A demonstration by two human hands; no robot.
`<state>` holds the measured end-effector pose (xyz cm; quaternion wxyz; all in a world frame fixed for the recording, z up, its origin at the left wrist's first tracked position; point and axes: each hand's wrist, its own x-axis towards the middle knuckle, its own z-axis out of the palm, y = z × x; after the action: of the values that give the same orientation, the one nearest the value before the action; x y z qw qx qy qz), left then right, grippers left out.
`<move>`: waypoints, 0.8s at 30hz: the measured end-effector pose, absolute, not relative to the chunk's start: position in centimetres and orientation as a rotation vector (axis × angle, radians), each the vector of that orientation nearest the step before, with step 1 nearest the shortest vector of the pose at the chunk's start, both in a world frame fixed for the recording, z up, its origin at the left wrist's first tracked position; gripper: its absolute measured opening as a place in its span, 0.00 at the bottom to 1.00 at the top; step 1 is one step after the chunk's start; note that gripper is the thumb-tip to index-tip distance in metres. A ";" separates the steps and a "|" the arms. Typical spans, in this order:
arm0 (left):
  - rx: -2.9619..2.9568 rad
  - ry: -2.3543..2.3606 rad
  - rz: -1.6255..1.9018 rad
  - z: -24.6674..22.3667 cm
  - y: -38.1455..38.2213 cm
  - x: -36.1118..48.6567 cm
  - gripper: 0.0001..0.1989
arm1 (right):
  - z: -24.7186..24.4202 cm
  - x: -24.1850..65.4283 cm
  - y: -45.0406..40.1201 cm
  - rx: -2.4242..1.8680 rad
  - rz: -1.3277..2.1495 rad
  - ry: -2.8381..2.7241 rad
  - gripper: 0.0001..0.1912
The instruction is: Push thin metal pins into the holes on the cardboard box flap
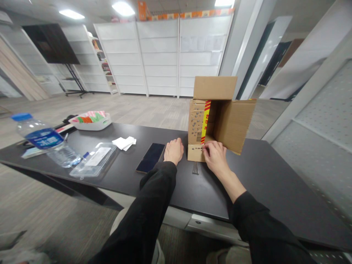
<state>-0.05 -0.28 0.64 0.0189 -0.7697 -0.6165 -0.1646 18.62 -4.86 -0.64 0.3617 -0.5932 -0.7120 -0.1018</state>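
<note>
My left hand (pixel 173 150) lay flat and empty beside the open brown cardboard box (pixel 217 117). My right hand (pixel 215 156) pinched its lower flap, thin metal nails (pixel 195 167) lying between both hands.

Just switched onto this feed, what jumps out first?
An open cardboard box stands on the black table, its front flap punched with holes. The right hand pinches at that flap while the left hand lies flat beside it. A few thin metal pins lie below.

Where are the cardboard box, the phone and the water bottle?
Box (pixel 232 126), head view, on its open side flap.
Phone (pixel 151 157), head view, middle of its dark screen.
Bottle (pixel 45 139), head view, on its blue label.
</note>
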 end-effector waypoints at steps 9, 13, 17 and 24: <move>-2.392 -1.911 -0.512 0.6 -0.3 0.0 0.13 | -0.4 18.5 -4.9 -1.541 -0.259 -1.824 0.06; -2.372 -1.910 -0.508 0.5 -0.2 0.0 0.13 | -0.4 18.4 -5.0 -1.548 -0.267 -1.841 0.06; -2.371 -1.906 -0.515 0.4 -0.2 0.0 0.12 | -0.3 18.3 -5.1 -1.553 -0.290 -1.839 0.06; -2.385 -1.919 -0.507 0.7 -0.3 0.0 0.13 | 0.1 18.2 -5.2 -1.584 -0.346 -1.862 0.05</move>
<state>0.01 -0.26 0.66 0.0193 -0.7686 -0.6183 -0.1633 18.19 -5.15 0.15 0.3302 -0.6055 -0.7119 -0.1323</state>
